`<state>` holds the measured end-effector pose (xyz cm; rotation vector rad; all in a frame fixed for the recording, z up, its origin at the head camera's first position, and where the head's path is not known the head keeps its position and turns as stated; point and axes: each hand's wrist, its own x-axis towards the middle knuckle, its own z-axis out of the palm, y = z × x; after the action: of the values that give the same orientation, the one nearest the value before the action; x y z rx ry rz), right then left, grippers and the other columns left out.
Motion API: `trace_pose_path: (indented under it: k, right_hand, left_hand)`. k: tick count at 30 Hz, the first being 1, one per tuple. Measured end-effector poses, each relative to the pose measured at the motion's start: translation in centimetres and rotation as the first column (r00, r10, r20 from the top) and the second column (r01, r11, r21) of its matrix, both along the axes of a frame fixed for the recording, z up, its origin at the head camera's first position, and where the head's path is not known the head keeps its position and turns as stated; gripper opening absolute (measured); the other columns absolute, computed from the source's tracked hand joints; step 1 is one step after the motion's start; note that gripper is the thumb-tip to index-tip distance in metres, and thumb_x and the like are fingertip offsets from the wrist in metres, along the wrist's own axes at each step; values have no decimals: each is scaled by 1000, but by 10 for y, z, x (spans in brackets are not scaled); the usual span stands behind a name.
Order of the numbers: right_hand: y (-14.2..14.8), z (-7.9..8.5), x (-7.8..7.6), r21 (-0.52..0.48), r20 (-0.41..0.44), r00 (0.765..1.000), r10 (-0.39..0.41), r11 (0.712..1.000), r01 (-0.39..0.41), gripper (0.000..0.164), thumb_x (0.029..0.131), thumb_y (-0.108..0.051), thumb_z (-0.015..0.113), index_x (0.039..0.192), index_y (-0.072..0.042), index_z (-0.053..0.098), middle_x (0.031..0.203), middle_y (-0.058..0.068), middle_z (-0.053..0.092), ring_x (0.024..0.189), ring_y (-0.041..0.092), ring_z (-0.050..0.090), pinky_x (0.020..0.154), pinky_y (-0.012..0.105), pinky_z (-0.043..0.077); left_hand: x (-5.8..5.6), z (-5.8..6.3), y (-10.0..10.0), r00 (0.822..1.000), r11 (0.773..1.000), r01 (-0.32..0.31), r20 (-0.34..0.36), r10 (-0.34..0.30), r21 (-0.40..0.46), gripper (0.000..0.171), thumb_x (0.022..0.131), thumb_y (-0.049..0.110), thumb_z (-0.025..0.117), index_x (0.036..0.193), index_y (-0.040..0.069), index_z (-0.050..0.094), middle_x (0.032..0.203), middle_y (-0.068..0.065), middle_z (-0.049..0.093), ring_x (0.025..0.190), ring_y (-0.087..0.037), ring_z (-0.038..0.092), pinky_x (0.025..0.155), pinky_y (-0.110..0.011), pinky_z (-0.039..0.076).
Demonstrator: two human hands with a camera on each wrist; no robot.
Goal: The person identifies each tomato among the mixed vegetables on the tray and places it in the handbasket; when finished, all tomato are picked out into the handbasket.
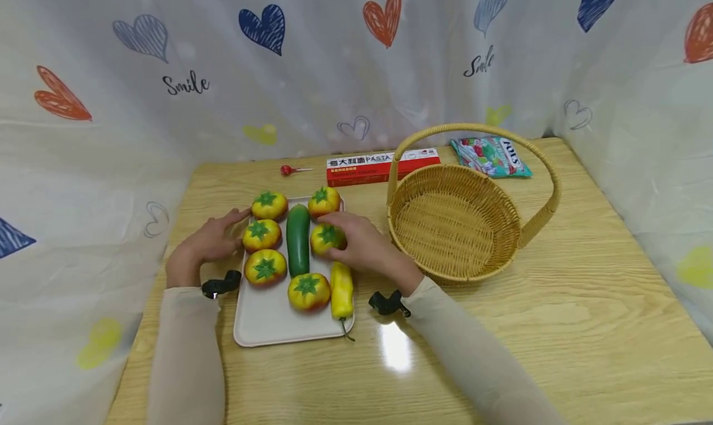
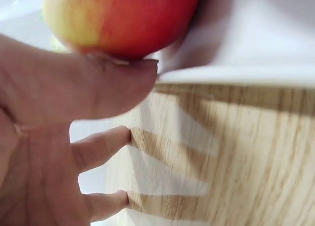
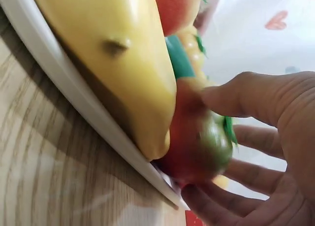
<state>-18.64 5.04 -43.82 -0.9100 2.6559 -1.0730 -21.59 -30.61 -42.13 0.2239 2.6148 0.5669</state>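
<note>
On the white tray (image 1: pixel 267 329) lie several yellow-red tomatoes with green star-shaped leaf tops, a green cucumber (image 1: pixel 298 239) and a yellow pepper (image 1: pixel 342 291). My right hand (image 1: pixel 362 242) grips the tomato (image 1: pixel 323 240) right of the cucumber, thumb on one side and fingers curled round the other. In the right wrist view this tomato (image 3: pixel 189 132) sits just past the pepper's end. My left hand (image 1: pixel 217 239) is at the tray's left edge with its fingers spread. Its thumb (image 2: pixel 123 83) touches a tomato (image 2: pixel 128 19) by the rim, while other fingertips reach down to the table.
To the right of the tray stands a wicker basket (image 1: pixel 445 233) with a tall arched handle. Behind are a red pasta box (image 1: pixel 383 167), a lollipop (image 1: pixel 286 170) and a teal snack bag (image 1: pixel 490 156). A heart-patterned curtain (image 1: pixel 317 60) hangs along the back of the wooden table (image 1: pixel 557 301).
</note>
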Motion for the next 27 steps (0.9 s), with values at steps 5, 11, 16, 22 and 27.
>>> trace_pose_path:
  k: [5,11,16,22,27]
  right_hand:
    - [5,2,1,16,11,999,-48,999,48,65,95,-15,83,155,-9,60,155,10,65,143,28,62,125,44,48]
    - [1,-2,-1,28,-19,999,-35,999,35,62,95,-20,85,153,-10,63,149,11,68,137,28,65,121,43,51]
    - [-1,2,3,-13,-24,999,-43,999,43,60,93,-23,89,147,-13,66,144,12,66,123,26,67,109,44,58]
    - [2,22,12,-56,-62,997,41,997,-44,59,93,-23,88,147,-13,66,149,8,67,129,23,66,113,40,57]
    - [20,44,27,-230,3,991,132,965,-128,56,93,-18,87,146,-14,67,146,3,70,127,20,70,111,34,59]
  left_hand:
    - [-1,1,4,1000,1000,3,-26,-3,17,82,97,18,62,172,7,32,175,-38,18,160,-67,16,130,-79,6]
    - [0,5,2,1000,1000,-16,-23,15,-1,81,97,18,62,172,10,32,176,-36,21,158,-70,14,129,-81,12]
    - [1,4,-1,1000,1000,-26,-11,26,-2,84,95,18,64,173,11,32,176,-34,21,158,-71,13,128,-82,13]
    - [1,1,-1,1000,1000,-29,-7,29,0,83,97,18,63,173,10,32,176,-36,20,158,-71,12,129,-81,9]
    - [1,0,0,1000,1000,-14,1,14,0,79,100,20,61,173,9,31,176,-36,17,159,-70,11,130,-80,6]
